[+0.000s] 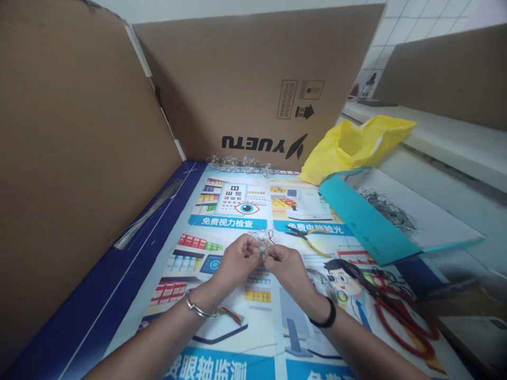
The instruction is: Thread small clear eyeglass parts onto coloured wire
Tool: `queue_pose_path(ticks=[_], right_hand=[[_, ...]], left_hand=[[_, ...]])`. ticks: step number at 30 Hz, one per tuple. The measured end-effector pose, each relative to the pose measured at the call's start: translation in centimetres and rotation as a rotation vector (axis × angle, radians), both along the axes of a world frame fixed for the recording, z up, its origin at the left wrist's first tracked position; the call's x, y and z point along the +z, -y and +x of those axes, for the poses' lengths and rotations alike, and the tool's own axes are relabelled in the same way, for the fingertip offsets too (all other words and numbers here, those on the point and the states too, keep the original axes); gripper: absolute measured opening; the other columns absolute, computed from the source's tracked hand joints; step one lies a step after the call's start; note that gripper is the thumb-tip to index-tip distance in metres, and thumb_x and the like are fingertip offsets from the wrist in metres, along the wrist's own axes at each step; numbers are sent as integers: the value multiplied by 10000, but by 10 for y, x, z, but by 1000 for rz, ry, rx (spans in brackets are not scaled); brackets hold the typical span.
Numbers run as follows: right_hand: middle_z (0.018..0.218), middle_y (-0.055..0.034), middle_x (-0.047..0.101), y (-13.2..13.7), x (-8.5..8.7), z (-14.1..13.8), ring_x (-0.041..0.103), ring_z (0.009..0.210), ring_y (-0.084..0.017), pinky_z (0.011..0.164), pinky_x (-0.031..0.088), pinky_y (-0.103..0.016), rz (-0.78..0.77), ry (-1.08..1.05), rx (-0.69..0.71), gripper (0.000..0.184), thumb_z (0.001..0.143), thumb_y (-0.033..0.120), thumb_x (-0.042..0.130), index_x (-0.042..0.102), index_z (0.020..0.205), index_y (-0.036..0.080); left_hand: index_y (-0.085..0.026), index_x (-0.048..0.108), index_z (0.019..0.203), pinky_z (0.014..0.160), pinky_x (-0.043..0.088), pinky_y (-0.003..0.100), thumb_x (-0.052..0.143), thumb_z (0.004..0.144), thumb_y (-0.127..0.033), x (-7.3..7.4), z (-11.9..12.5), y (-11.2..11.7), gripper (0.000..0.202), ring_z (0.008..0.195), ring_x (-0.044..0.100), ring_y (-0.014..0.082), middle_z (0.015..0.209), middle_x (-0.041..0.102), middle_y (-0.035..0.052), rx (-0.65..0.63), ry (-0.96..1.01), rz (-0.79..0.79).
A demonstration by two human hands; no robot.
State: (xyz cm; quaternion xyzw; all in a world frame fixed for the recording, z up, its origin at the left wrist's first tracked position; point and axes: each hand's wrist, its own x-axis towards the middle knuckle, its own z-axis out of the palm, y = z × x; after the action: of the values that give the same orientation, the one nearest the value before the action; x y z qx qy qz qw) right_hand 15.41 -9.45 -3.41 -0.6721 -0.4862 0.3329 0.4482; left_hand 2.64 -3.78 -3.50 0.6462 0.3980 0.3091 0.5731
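My left hand and my right hand meet over the printed sheet, fingertips almost touching. Both pinch at a small tangle of thin wire, with bits of red and green in it. The fingers hide the exact spot where each hand grips. Just right of the tangle lie pliers with yellow handles, jaws pointing left. A short bundle of multicoloured strands lies below my left wrist.
Large red-handled scissors lie at the right, near dark loops. A teal box holds a wire heap; behind it sits a yellow bag. Cardboard walls stand behind and left. More wire tangles and long thin strands lie there.
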Motion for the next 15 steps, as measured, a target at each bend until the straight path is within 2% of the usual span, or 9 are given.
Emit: queue_pose_path(ticks=[8,15], right_hand=[[499,34,465,-2,-2,3,383,484,-90,455,297,-200,-24,-76,-8,129,654,224,501,576,581,148],[542,17,521,-1,-2,4,413,505,-96,471,319,-206,-31,-89,-7,140,659,235,511,604,611,142]], left_hand=[[-175,494,781,485,367,165,539,680,-123,-1,1,1,122,541,470,62,669,526,-46,-12,-6,-4],[-187,470,790,450,360,174,527,679,-123,-4,1,1,140,480,456,65,613,512,-61,-2,38,-54]])
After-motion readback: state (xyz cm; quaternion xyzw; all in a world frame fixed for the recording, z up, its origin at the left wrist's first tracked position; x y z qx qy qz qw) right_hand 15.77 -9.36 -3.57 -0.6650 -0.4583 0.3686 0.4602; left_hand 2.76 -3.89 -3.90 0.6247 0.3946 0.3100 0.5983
